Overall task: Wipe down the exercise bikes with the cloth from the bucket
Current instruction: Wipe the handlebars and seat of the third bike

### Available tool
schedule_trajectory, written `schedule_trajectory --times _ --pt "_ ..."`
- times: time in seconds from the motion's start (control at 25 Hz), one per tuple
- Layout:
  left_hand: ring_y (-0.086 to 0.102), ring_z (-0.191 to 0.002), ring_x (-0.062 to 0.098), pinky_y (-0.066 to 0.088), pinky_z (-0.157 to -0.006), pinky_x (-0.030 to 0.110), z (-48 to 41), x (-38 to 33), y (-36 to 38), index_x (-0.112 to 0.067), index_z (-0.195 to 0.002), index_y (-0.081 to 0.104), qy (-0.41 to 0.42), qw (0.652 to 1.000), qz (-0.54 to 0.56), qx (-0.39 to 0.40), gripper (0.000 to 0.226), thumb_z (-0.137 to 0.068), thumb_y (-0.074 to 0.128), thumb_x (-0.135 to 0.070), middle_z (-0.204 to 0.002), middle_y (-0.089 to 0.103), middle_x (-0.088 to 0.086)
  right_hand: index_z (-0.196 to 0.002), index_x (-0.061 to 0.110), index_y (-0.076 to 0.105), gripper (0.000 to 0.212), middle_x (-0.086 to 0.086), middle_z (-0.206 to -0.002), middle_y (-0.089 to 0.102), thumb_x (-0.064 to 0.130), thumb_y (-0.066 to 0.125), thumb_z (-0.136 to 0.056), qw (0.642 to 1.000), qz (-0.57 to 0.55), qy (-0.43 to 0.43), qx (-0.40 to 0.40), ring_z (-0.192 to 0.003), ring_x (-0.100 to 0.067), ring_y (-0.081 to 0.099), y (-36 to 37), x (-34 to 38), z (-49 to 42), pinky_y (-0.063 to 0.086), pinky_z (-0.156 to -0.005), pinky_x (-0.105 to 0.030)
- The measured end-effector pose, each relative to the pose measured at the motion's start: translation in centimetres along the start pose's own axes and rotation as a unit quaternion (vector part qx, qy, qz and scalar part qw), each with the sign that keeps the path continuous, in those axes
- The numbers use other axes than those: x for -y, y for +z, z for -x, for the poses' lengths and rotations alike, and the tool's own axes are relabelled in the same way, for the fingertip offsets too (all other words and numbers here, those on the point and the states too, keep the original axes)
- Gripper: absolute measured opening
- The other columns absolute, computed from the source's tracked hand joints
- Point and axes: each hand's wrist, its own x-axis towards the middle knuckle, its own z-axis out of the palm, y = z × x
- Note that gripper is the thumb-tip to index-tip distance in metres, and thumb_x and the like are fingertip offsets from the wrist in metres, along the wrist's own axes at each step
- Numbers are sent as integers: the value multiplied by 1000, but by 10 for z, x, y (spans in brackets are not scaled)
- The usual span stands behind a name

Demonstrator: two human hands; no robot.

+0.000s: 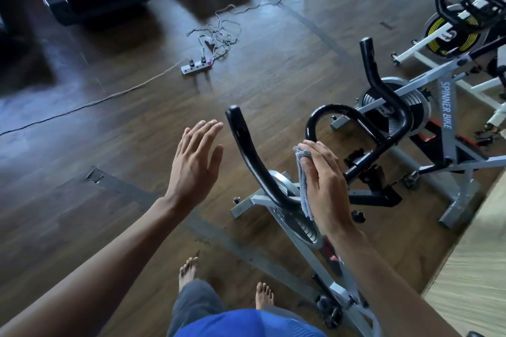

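Cloth (303, 189) is the grey rag in the person's right hand (325, 183). It's bunched up under the fingertips and hangs down below the palm, right where the black handlebar (253, 161) of the nearest exercise bike (298, 230) curves in toward the middle. The fingers are curled lightly over it. I can't see the thumb, but the rag isn't falling, so I'd say it's gripped rather than just pressed flat. Holding it like that makes sense, since it lets you wrap the rag around a round tube and slide along it.

The left hand (195, 161) is wide open with straight fingers and holds nothing. It hovers just to the left of the upturned bar end without touching it. My guess is it's there for balance, or about to steady the bar.

From the head view you can also see two more bikes lined up on the right, the grey spinner bike (449, 107) and a white one with a yellow flywheel (449, 33), so there's probably plenty of wiping left. A power strip (195, 64) with tangled cords sits out on the wood floor (109, 172). No bucket anywhere in the shot
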Motion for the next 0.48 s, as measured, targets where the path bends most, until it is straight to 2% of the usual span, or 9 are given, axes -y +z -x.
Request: schedule_trajectory --times 0.08,0.2,0.32,0.4,0.48 --pt "46 -136 27 34 -115 48 -31 25 -12 -13 -137 54 16 1000 9 1 39 -101 45 -25 -140 57 6 -129 5 63 43 -7 -135 60 34 42 -105 1000 -5 9 -19 -135 -21 46 15 20 -26 33 -115 -22" --pt "52 -128 26 41 -109 46 -78 58 -23 -13 -132 59 66 997 23 17 37 -99 46 -25 -132 62 4 -130 4 62 47 -7 -136 60 35 39 -104 997 -9 35 -68 -134 -23 49 41 46 -61 39 -113 -34" --pt "56 -123 26 43 -107 43 -129 76 -31 -12 -129 62 134 988 54 56 38 -99 44 -26 -128 66 4 -127 5 63 45 -7 -133 61 36 38 -105 984 -14 85 -157 -129 -22 52 63 69 -80 44 -110 -42" --pt "58 -122 26 44 -106 45 -157 76 -30 -11 -128 62 195 974 77 89 36 -99 46 -24 -127 66 5 -125 5 63 40 -7 -129 63 32 41 -106 968 -15 107 -226 -125 -20 56 72 81 -83 45 -109 -37" --pt "58 -121 27 45 -105 45 -187 68 -21 -11 -128 62 250 955 111 118 35 -98 48 -21 -126 66 5 -122 4 64 36 -6 -125 65 28 43 -104 947 7 149 -283 -121 -15 57 78 90 -85 40 -107 -20"
